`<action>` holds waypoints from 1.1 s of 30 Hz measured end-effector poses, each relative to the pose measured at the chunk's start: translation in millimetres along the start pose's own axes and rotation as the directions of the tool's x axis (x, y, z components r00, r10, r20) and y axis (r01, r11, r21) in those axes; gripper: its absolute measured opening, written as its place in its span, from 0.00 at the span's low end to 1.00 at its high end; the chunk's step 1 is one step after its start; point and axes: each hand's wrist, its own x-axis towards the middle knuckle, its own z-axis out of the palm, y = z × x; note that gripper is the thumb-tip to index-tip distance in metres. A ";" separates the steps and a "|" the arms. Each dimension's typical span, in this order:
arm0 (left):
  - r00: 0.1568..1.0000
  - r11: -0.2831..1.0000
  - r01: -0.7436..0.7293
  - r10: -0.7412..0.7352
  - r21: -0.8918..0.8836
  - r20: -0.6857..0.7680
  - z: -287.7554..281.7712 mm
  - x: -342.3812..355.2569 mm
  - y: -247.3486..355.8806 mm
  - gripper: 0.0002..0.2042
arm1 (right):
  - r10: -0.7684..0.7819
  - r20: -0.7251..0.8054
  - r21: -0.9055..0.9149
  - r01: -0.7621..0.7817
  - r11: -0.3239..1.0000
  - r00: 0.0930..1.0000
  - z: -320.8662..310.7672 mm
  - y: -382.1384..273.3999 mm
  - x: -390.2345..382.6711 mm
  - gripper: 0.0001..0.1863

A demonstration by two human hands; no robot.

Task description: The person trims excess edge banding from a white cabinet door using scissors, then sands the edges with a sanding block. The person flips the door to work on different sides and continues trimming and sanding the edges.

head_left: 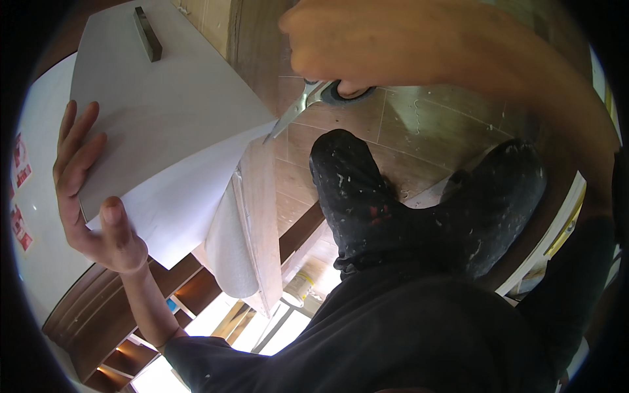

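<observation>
My left hand grips the left edge of a white panel, fingers on its top face and side. A dark metal bar handle is on the panel. A smooth white face or sheet runs along its lower edge; I cannot tell which. My right hand, at the top centre, is closed round scissors with dark handles. Their pointed end is beside the panel's right corner, over a pale board; I cannot tell whether it touches. A pale roll lies against that board under the panel.
My knees in dark, paint-spotted trousers are over a tiled floor. Wooden shelving shows at lower left, a container below the board, a white surface with red labels at far left, and a yellow-edged object at right.
</observation>
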 end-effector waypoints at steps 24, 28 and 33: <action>0.977 0.993 0.085 -0.098 -0.077 -0.188 4.1 -23.0 40.8 0.17 | 0.448 0.313 0.249 -0.528 0.812 0.837 -17.8 -32.5 -0.9 0.21; 0.960 0.937 -0.087 -0.012 -0.339 -0.280 25.1 -20.2 41.9 0.15 | 0.409 0.379 0.203 -0.506 0.838 0.830 -27.8 -45.5 18.0 0.22; 0.934 0.953 -0.135 0.031 -0.271 -0.356 31.5 -19.5 48.3 0.14 | 0.369 0.388 0.155 -0.455 0.877 0.844 -24.5 -51.3 24.7 0.22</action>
